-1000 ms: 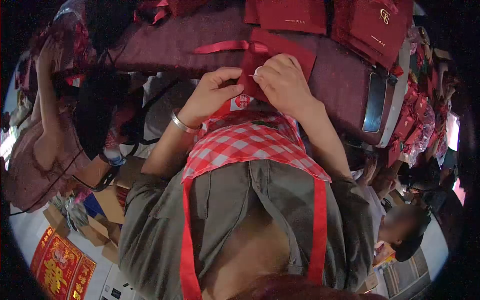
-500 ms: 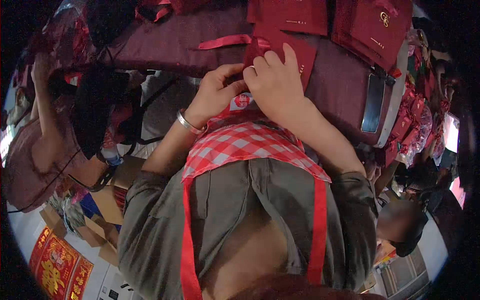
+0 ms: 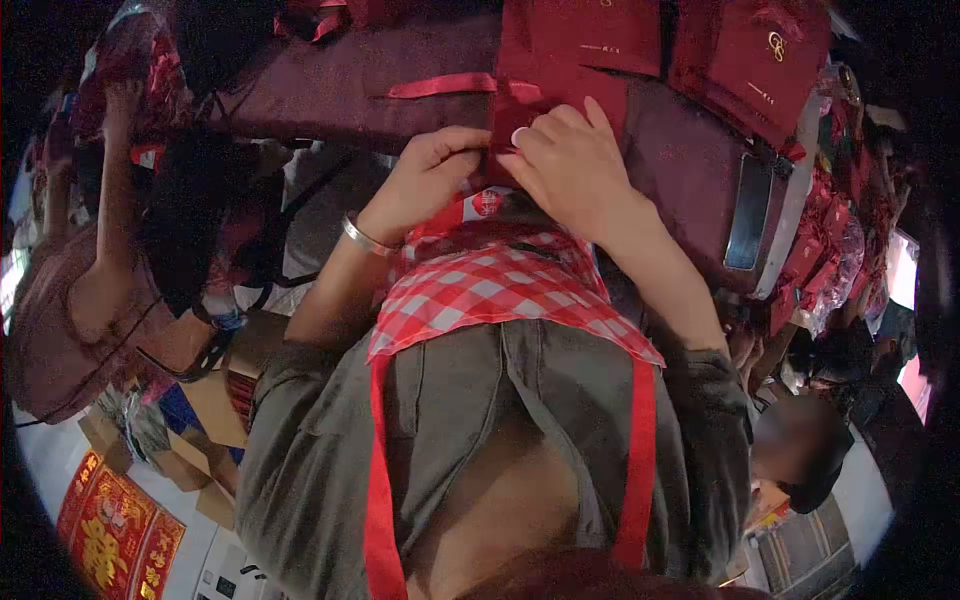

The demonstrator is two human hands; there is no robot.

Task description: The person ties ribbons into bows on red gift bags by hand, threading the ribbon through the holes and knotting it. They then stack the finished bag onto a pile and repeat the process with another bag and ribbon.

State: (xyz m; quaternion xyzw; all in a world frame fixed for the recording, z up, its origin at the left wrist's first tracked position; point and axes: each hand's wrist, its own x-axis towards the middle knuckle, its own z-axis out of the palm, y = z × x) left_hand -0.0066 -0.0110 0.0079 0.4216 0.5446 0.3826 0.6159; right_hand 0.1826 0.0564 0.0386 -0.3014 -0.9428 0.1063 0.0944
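Observation:
A flat dark red gift bag (image 3: 560, 88) lies at the near edge of the table, with a red ribbon (image 3: 440, 87) running out to the left from its upper part. My left hand (image 3: 425, 180), with a silver bangle at the wrist, pinches the bag's left edge between thumb and fingers. On the bag's lower part, my right hand (image 3: 575, 165) is closed with fingers bent and thumb against it. A small pale round spot (image 3: 520, 136) shows at its fingers. The bag's lower edge is partly hidden by my hands.
More dark red bags with gold print (image 3: 750, 65) are stacked at the right of the cloth-covered table (image 3: 340, 85). A phone (image 3: 748, 212) lies near the right edge. Another person's arm (image 3: 115, 200) is at the left. Cardboard boxes (image 3: 215, 410) stand low left.
Both hands have drawn slightly apart; the right has shifted right and down. The bag beneath them now lies straighter, and the ribbon has moved a little left. The other person's arm has moved.

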